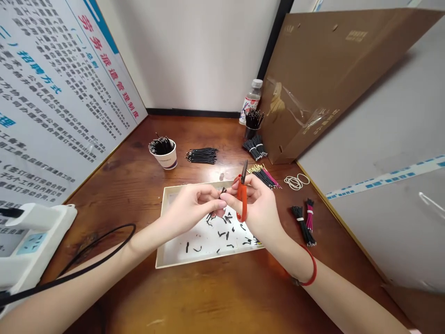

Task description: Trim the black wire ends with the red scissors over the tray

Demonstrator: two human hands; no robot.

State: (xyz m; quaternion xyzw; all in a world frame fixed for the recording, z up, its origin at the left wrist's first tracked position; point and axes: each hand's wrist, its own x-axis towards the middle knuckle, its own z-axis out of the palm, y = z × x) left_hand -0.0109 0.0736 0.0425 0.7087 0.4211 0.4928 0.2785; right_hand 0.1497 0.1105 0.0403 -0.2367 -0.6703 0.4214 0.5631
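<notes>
Both hands meet over a shallow white tray (174, 253) that holds scattered black wire scraps. My left hand (189, 206) is closed, thumb and fingers pinching a thin black wire (223, 190), mostly hidden by the fingertips. Close against it, my right hand (262, 215) is closed around scissors (244, 199) with orange handles, their dark blades pointing up and away. The right thumb and forefinger also meet at the wire's end. Whether they pull on it or only touch it, I cannot tell.
Behind the tray stand a paper cup (167, 160) of black wires and a loose row of wires (201, 156). On the right are tied bundles (303, 225), rubber bands (295, 182), a bottle (251, 102) and a brown cardboard bag (313, 69). A black cable (104, 256) crosses my left forearm.
</notes>
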